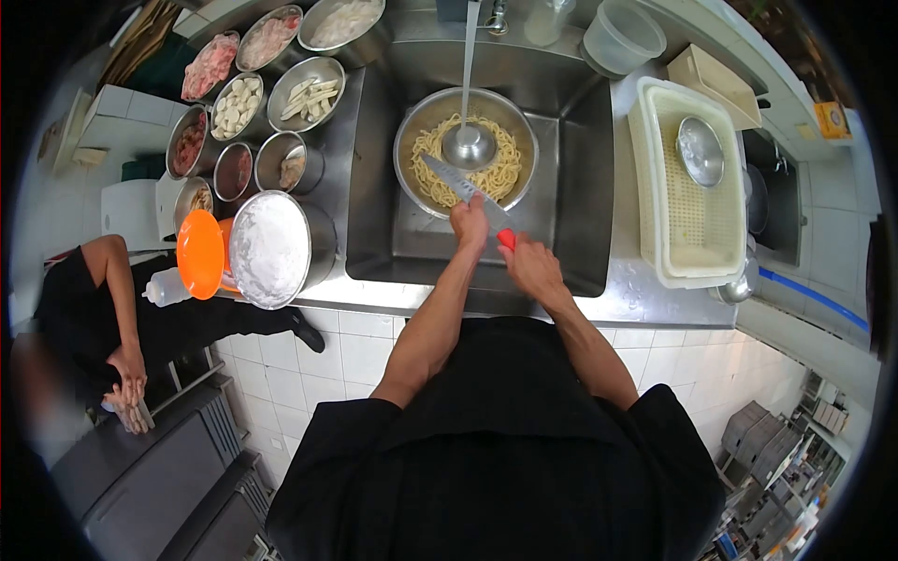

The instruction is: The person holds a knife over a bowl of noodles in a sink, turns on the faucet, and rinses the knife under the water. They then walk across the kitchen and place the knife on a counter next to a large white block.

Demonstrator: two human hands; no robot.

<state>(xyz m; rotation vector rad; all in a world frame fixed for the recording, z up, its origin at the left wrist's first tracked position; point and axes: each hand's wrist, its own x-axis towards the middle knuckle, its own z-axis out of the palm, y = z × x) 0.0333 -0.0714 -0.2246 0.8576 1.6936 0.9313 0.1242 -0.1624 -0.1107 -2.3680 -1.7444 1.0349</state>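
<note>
A knife with a broad steel blade and red handle slants over the front of a metal bowl in the sink. My right hand is closed around the handle. At the blade's heel end, my left hand has its fingers closed on the blade. Pale yellow noodles fill the bowl beyond the knife tip. Among them sits a small round metal dish, with a stream of water falling into it from the tap.
Several metal tubs of meat and cut pieces line the left counter, near a tub of white powder and an orange plate. Right of the sink, a cream basket holds a metal bowl. Another person sits at left.
</note>
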